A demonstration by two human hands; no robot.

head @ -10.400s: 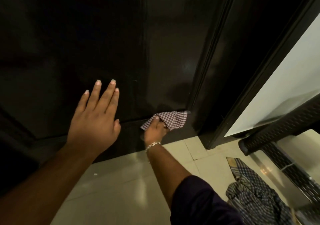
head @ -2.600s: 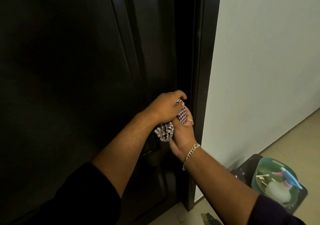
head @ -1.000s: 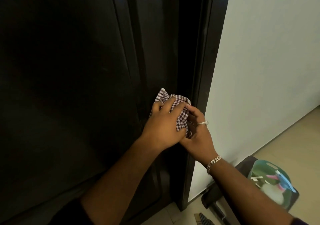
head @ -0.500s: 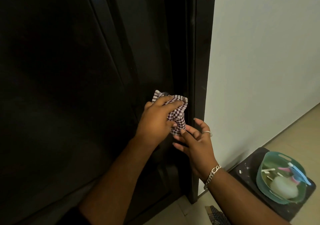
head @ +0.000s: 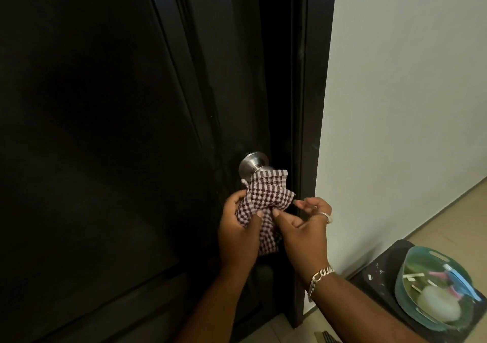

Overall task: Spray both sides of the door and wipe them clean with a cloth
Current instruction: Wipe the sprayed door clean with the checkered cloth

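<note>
The door is very dark, almost black, with a faint sheen and raised moulding lines that run up its face and lean a little to the left in this wide view. It stands upright, its long axis vertical, and fills the left two thirds of the picture, its handle edge against the dark frame on the right. A round metal knob sits on that edge at about mid-height, its stem pointing out toward the camera.

The cloth is small and checked in dark and white, bunched loosely, with its top edge draped against the knob and its tail hanging down between the hands. The left hand grips it from the left, thumb across the front and fingers curled behind. The right hand pinches its right side with the thumb, while the other fingers are half bent; this hand wears a ring, and a chain bracelet circles its wrist.

Right of the frame is a plain pale wall that meets a light tiled floor. On a dark stand in the lower right corner sits a teal basket with small items inside, too blurred to tell.
</note>
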